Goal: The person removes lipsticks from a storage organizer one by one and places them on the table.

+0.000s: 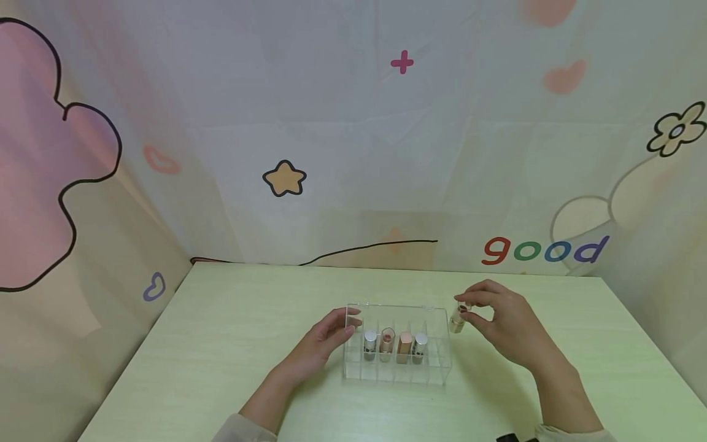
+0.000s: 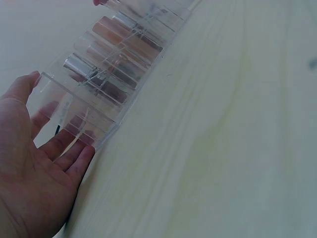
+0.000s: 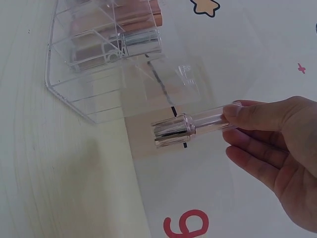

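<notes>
Right hand (image 1: 499, 322): grip pinching a slim, clear-topped metallic lipstick tube (image 1: 456, 322) just beside the right end of a clear plastic compartmented case (image 1: 400, 372). Left hand (image 1: 326, 337): grip holding the case's left end. Four silver, pink and copper-toned cosmetic tubes (image 1: 404, 348) stand inside; pale green counter (image 1: 259, 313) beneath.

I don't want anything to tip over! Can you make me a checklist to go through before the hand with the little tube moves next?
1. Left hand holding the clear box: ok, at its left end.
2. Right hand gripping the little tube: ok, pinched by its see-through end.
3. Four tubes in the box standing up: ok.
4. Right-end slot free: ok, it looks empty.
5. Little tube above that slot: not ok, it's off the box's right side.
6. Little tube's see-through end on tight: cannot tell.
</notes>
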A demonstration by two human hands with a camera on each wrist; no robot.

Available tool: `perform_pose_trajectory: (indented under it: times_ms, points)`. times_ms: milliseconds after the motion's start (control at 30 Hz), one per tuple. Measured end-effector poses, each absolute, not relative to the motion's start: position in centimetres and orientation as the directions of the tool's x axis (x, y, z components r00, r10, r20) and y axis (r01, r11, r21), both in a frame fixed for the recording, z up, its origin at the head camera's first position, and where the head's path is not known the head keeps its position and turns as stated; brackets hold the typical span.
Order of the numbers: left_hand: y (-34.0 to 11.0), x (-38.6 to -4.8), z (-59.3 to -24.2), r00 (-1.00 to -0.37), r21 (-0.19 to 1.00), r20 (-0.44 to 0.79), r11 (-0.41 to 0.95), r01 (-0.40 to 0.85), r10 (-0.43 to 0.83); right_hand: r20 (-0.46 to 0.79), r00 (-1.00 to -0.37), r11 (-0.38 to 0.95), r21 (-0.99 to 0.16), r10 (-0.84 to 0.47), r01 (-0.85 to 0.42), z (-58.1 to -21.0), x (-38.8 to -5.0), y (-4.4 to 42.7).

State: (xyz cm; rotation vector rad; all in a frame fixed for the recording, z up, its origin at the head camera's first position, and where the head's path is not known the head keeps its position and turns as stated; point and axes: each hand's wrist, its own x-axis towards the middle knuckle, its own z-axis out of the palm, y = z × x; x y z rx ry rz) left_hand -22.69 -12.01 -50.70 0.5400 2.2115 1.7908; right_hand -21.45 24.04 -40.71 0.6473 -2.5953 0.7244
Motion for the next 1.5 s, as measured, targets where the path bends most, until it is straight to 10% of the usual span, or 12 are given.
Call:
perform_pose_trajectory:
  times_ms: [1500]
  points:
    - [-12.2, -23.0, -51.2, -0.895, 0.977, 0.046, 0.166, 0.132, 0.444, 0.283, -0.892, 0.766, -0.460, -0.353, -0.449, -42.8, -22.6, 23.7]
